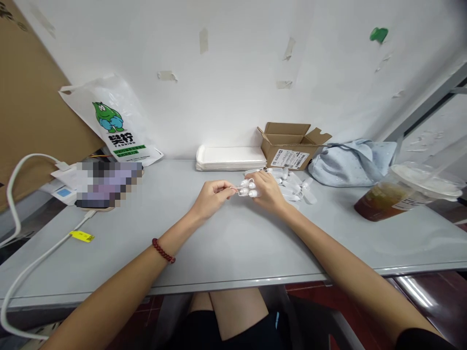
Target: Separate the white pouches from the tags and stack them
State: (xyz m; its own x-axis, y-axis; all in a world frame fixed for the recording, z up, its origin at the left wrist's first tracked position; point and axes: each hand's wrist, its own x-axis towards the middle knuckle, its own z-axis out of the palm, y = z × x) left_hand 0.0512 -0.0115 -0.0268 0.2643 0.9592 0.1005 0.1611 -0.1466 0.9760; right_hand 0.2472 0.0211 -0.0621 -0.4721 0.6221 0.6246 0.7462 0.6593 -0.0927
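Note:
My right hand is closed around a bundle of several small white capped plastic tubes, their rounded ends pointing left toward my other hand. My left hand is closed in a pinch at those ends. Something thin, perhaps a cord or strap, shows at its fingertips, too small to name. Just right of and behind my right hand lies a loose pile of similar white and clear tubes, some with thin loops. My right fingers hide part of the bundle.
Behind the hands are a stack of white envelopes and an open cardboard box. Light blue cloth and a drink cup stand right. At left are a blurred phone, a plastic bag and a white cable.

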